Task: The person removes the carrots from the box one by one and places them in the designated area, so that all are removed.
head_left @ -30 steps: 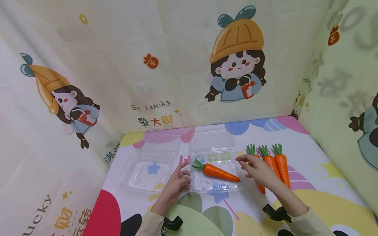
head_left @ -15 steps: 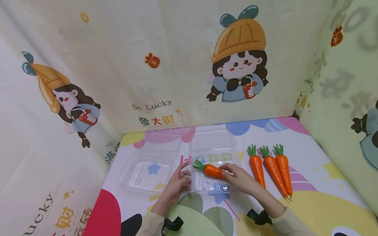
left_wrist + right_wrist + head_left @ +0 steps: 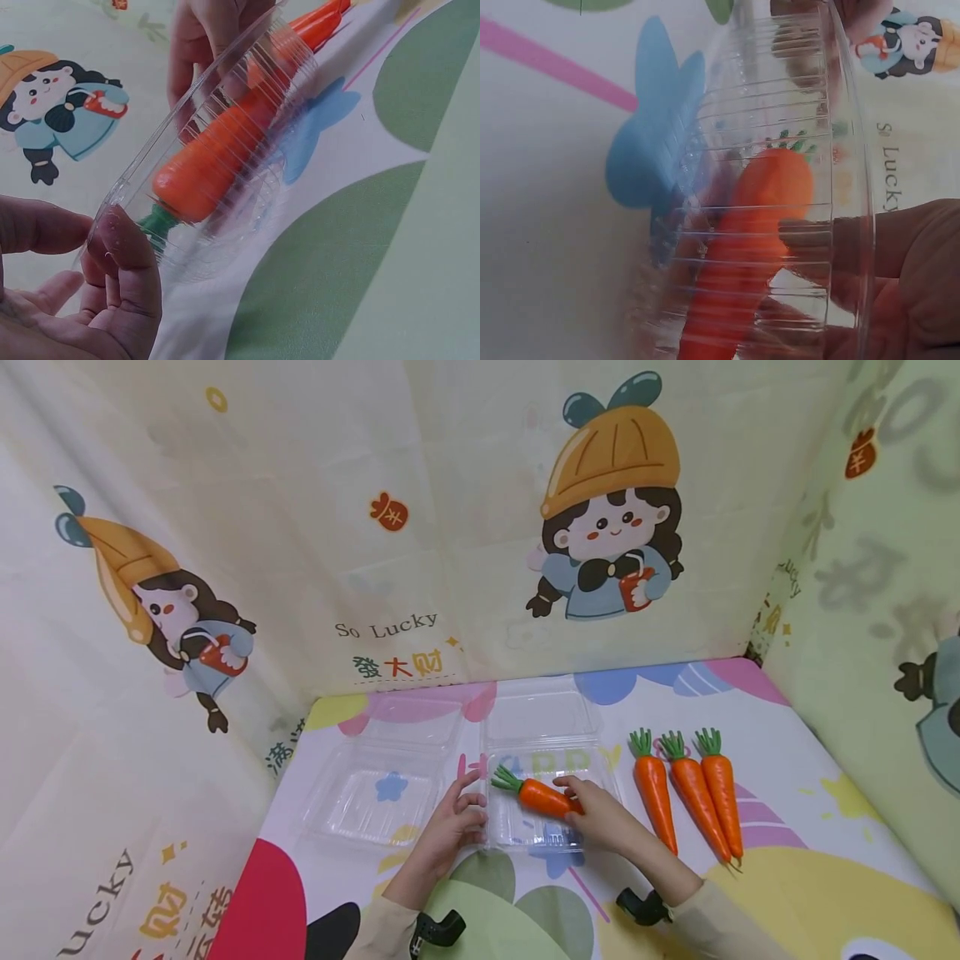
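A clear plastic clamshell box [image 3: 517, 837] lies with its lid [image 3: 537, 714] folded back. Inside its tray is an orange carrot [image 3: 538, 795], green top to the left. My left hand [image 3: 447, 821] pinches the left rim of the box; the left wrist view shows fingertips [image 3: 124, 236] at that rim. Over the right side of the tray, my right hand [image 3: 602, 814] holds the carrot near its narrow end, which the hand hides from the head view. In the right wrist view the carrot [image 3: 742, 247] and some fingers show through the box's ribbed wall.
Another clear clamshell box [image 3: 337, 814], lid folded back, lies to the left. Three carrots [image 3: 654, 789] lie side by side on the right. The patterned table [image 3: 765, 752] meets printed cloth walls [image 3: 465, 527] at the back and sides.
My right hand has moved left from beside the box to the carrot in the tray and taken hold of it. The left hand has stayed at the rim.
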The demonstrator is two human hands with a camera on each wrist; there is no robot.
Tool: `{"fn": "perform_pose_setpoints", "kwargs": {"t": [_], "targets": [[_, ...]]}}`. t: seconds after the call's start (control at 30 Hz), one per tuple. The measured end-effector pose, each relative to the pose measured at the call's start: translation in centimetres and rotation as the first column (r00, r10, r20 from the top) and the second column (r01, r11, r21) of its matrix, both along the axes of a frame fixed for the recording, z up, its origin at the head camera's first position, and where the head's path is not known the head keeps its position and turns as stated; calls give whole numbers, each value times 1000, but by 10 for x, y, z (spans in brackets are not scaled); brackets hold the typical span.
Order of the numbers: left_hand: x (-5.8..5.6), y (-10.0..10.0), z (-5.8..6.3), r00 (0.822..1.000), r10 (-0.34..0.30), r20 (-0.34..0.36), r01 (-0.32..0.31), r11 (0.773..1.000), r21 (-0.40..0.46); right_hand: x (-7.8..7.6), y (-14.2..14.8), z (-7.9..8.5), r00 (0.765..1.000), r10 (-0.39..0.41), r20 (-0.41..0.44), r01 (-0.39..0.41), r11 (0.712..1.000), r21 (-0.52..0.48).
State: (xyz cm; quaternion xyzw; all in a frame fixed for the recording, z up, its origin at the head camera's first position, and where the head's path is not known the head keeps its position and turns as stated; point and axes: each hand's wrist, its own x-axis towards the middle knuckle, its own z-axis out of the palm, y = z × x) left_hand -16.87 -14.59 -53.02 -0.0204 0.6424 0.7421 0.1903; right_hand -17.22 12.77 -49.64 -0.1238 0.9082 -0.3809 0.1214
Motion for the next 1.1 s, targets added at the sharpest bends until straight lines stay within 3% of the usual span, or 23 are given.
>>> {"fn": "perform_pose_setpoints", "kwargs": {"t": [0.23,0.53,1.1], "targets": [[0,1,0,1000,1,-1,-1,1000,-2,2,-6,-3,999,-35,-27,36,998,58],[1,1,1,1000,-3,-5,3,1000,-2,4,-14,-8,991,-57,-125,79,981,178],[1,0,0,1000,-5,-3,5,1000,9,4,-6,-4,993,-86,-82,85,996,-10]]}}
